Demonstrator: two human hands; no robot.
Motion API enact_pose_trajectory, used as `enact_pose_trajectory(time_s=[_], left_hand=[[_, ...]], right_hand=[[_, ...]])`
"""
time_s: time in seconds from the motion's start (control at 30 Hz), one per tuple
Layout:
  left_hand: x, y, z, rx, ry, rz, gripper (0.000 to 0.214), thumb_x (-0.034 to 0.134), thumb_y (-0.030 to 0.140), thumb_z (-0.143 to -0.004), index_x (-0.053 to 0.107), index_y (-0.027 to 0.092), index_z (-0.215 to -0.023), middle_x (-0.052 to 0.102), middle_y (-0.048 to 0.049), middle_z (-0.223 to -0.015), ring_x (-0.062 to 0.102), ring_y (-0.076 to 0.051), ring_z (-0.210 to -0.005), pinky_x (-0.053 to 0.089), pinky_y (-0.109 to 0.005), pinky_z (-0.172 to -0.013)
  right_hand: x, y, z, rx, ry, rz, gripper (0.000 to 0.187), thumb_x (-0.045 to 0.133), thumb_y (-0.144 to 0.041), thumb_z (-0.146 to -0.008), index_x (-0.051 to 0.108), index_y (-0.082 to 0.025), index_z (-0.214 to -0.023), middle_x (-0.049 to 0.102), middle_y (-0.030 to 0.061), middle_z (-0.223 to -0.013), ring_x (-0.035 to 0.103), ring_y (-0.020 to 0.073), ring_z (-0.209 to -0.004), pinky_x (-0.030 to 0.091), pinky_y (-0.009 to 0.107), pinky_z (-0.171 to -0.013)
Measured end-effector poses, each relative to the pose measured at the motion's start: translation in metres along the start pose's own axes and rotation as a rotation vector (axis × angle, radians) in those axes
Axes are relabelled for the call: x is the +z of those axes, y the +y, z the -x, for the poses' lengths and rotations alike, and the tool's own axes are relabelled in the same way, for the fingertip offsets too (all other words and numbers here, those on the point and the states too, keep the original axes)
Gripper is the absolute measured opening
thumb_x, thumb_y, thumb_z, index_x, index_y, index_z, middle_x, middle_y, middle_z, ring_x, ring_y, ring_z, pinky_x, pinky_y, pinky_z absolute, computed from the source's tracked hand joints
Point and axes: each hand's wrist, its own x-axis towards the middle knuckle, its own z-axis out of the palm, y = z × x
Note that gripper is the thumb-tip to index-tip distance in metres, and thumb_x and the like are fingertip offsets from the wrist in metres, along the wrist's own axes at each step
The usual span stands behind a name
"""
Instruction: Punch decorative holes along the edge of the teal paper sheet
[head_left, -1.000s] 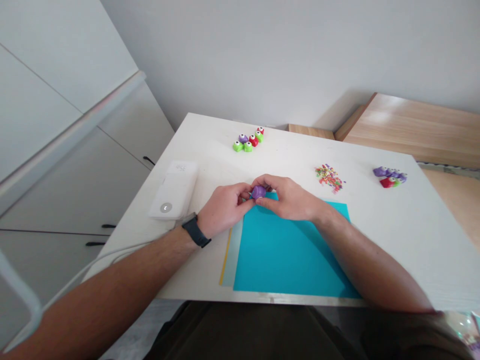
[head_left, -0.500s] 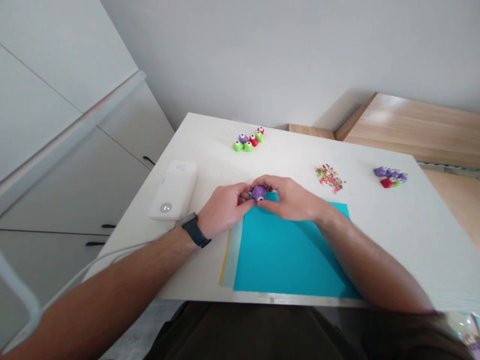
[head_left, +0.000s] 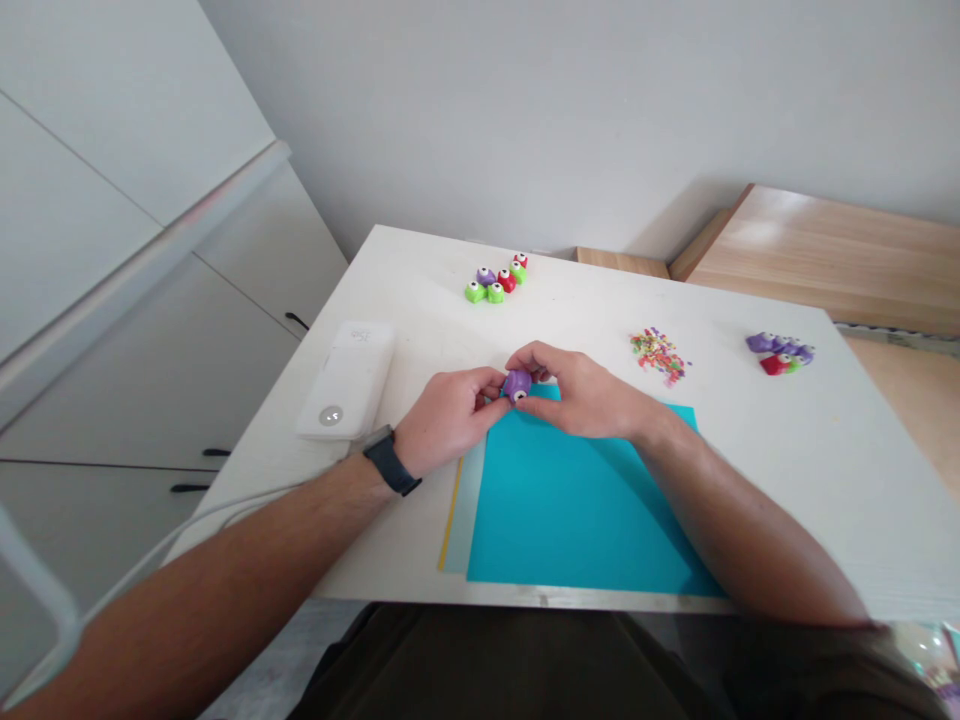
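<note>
Squarely between the two hands, the purple punch (head_left: 517, 384) sits on the far left corner of the teal sheet (head_left: 577, 500) near the middle of the tabletop (head_left: 600, 300), the left hand (head_left: 448, 415) gripping it with closed fingers from its left, the right hand (head_left: 585, 395) likewise from its right.

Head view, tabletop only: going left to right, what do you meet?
white device → left hand → purple punch → right hand → confetti pile → purple and red punches. Left out because they overlap: far punch cluster, teal paper.
</note>
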Motion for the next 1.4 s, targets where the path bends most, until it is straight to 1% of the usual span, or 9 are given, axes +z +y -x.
enact_pose_trajectory(time_s=[0.23,0.37,0.53,0.73,0.8,0.93,1.03,1.2,1.4], left_hand=[[-0.0003,0.0017,-0.0005,0.002,0.004,-0.042,0.021,0.064,0.038,-0.093,0.073,0.020,-0.100,0.078,-0.0020,-0.091,0.072,-0.019,-0.078,0.053,-0.028,-0.073],[0.0001,0.0024,-0.0007,0.005,0.007,-0.058,0.022,0.064,0.040,-0.093,0.073,0.020,-0.095,0.077,-0.0014,-0.086,0.070,-0.018,-0.074,0.051,-0.027,-0.067],[0.0007,0.0035,-0.0003,0.011,0.037,-0.011,0.026,0.068,0.043,-0.092,0.073,0.022,-0.106,0.079,0.0003,-0.095,0.071,-0.016,-0.076,0.051,-0.026,-0.070],[0.0011,0.0035,-0.0001,-0.018,0.054,-0.011,0.032,0.071,0.043,-0.090,0.071,0.022,-0.114,0.079,-0.0008,-0.101,0.068,-0.015,-0.071,0.050,-0.027,-0.066],[0.0020,0.0026,-0.0003,-0.013,0.063,0.012,0.036,0.071,0.043,-0.090,0.069,0.022,-0.118,0.079,-0.0010,-0.103,0.068,-0.015,-0.071,0.050,-0.027,-0.066],[0.0034,0.0028,-0.0003,-0.024,0.081,0.069,0.047,0.072,0.042,-0.089,0.061,0.021,-0.130,0.078,-0.0010,-0.099,0.070,-0.015,-0.073,0.053,-0.027,-0.068],[0.0035,0.0039,0.0000,-0.024,0.068,0.087,0.044,0.072,0.041,-0.090,0.061,0.021,-0.128,0.078,-0.0011,-0.097,0.071,-0.015,-0.073,0.053,-0.027,-0.068],[0.0041,0.0015,0.0001,-0.006,0.074,0.071,0.040,0.072,0.041,-0.091,0.063,0.021,-0.125,0.078,-0.0004,-0.096,0.070,-0.014,-0.072,0.053,-0.027,-0.068],[0.0043,-0.0008,-0.0007,0.026,0.097,0.004,0.039,0.073,0.039,-0.089,0.067,0.024,-0.124,0.078,-0.0001,-0.099,0.064,-0.014,-0.068,0.049,-0.027,-0.064]], right_hand=[[-0.0012,0.0019,-0.0001,-0.086,0.019,0.065,0.037,0.066,-0.019,-0.088,0.067,-0.020,-0.126,0.072,0.0074,-0.119,0.066,0.0197,-0.104,0.053,0.037,-0.097],[-0.0033,0.0026,0.0000,-0.084,0.029,0.112,0.039,0.067,-0.020,-0.088,0.067,-0.020,-0.127,0.072,0.0088,-0.120,0.067,0.0205,-0.104,0.053,0.037,-0.096],[-0.0033,0.0006,0.0000,-0.065,0.030,0.096,0.038,0.065,-0.018,-0.087,0.067,-0.021,-0.125,0.074,0.0056,-0.119,0.068,0.0197,-0.104,0.052,0.036,-0.096],[-0.0030,-0.0040,0.0024,0.020,0.041,0.126,0.031,0.067,-0.022,-0.087,0.064,-0.021,-0.118,0.074,0.0049,-0.112,0.068,0.0205,-0.101,0.053,0.036,-0.091],[-0.0030,-0.0050,0.0026,0.006,0.045,0.149,0.029,0.067,-0.021,-0.088,0.065,-0.022,-0.117,0.075,0.0048,-0.112,0.068,0.0208,-0.102,0.052,0.036,-0.091],[-0.0032,-0.0050,0.0014,-0.092,0.069,0.192,0.026,0.065,-0.016,-0.088,0.069,-0.022,-0.114,0.074,0.0053,-0.112,0.067,0.0208,-0.104,0.050,0.036,-0.096],[-0.0041,-0.0051,0.0005,-0.124,0.073,0.220,0.023,0.066,-0.015,-0.088,0.072,-0.020,-0.110,0.073,0.0060,-0.107,0.066,0.0199,-0.099,0.051,0.034,-0.091],[-0.0035,-0.0064,0.0006,-0.105,0.107,0.257,0.020,0.068,-0.014,-0.086,0.072,-0.017,-0.105,0.073,0.0057,-0.100,0.066,0.0184,-0.092,0.050,0.030,-0.084],[-0.0014,-0.0056,0.0013,-0.110,0.115,0.262,0.017,0.068,-0.014,-0.085,0.071,-0.017,-0.102,0.072,0.0049,-0.098,0.066,0.0174,-0.090,0.050,0.029,-0.081]])
